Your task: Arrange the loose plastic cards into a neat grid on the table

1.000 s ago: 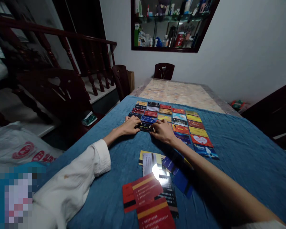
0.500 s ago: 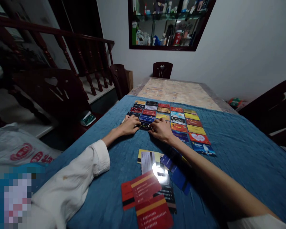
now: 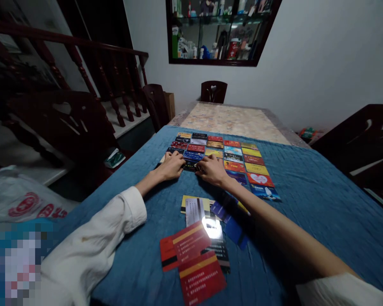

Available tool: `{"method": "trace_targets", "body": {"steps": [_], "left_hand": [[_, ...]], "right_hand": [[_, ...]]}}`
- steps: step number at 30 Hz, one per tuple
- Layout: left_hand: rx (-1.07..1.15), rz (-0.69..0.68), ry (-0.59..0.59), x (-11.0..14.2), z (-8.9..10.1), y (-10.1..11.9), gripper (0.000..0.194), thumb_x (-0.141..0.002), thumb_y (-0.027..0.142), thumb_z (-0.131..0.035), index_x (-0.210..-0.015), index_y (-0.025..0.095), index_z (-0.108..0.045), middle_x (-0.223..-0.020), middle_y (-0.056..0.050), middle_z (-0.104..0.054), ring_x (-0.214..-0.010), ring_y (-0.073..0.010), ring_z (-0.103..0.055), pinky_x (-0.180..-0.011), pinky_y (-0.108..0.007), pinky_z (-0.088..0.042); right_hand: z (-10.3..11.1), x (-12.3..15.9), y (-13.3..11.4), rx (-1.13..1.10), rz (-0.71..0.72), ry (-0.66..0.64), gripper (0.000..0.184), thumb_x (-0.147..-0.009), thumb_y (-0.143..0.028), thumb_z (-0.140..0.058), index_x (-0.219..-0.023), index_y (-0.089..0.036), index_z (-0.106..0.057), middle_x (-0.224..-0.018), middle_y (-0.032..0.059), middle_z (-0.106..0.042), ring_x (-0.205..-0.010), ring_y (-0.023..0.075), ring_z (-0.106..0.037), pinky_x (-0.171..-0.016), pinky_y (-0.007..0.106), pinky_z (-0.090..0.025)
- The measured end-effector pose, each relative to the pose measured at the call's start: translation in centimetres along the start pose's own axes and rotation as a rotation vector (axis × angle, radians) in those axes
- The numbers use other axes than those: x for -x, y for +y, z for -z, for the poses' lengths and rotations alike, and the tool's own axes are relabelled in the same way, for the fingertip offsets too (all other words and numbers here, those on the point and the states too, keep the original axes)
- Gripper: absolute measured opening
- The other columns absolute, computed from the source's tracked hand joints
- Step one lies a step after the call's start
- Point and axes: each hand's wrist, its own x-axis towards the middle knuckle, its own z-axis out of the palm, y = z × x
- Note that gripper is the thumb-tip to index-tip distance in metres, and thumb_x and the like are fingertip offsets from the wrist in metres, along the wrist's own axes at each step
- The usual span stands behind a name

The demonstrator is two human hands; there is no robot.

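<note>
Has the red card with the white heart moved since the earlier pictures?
No: against the blue tablecloth, the red card stays put, just beyond the adjoining blue card; only the camera shifted.

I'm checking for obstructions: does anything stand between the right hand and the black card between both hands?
Nothing visible does. The right hand has its fingertips at one end of the black card; the left hand is at the other.

My bare left hand and bare right hand are covering parts of a black rectangular plastic card, while my view's top edge is cutting off a dark-framed, glass-shelved wall cabinet.
</note>
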Motion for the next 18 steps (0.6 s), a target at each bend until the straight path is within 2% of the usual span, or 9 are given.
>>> {"method": "trace_targets", "body": {"steps": [6,13,18], "left_hand": [[-0.012,-0.033,0.036,0.6,0.9,1.2,0.018,-0.087,0.018,-0.053,-0.092,0.015,-0.069,-0.107,-0.013,-0.064,-0.109,-0.0297,-0.048,-0.092,-0.051,-0.031],[0.025,-0.138,0.059,1.4,2.5,5.4,0.017,-0.087,0.019,-0.057,-0.098,0.014,-0.068,-0.111,-0.012,-0.063,-0.111,-0.0281,-0.048,-0.096,-0.049,-0.028],[0.005,-0.214,0.061,2.0,2.8,8.2,0.015,-0.088,0.021,-0.057,-0.098,0.014,-0.066,-0.113,-0.012,-0.063,-0.111,-0.0286,-0.048,-0.096,-0.049,-0.030]], "right_hand": [[0.2,1.2,1.4,-0.034,0.042,0.091,0.028,-0.093,-0.034,-0.054,-0.113,-0.024,-0.071,-0.118,0.0094,-0.068,-0.115,0.0322,-0.046,-0.084,0.042,-0.035],[0.1,3.8,3.7,-0.065,0.140,0.184,0.022,-0.093,-0.030,-0.055,-0.105,-0.024,-0.073,-0.112,0.0082,-0.071,-0.110,0.0303,-0.047,-0.080,0.040,-0.033],[-0.1,6.1,5.2,-0.096,0.212,0.250,0.022,-0.091,-0.026,-0.056,-0.105,-0.024,-0.073,-0.109,0.0080,-0.072,-0.108,0.0302,-0.047,-0.082,0.042,-0.034]]}}
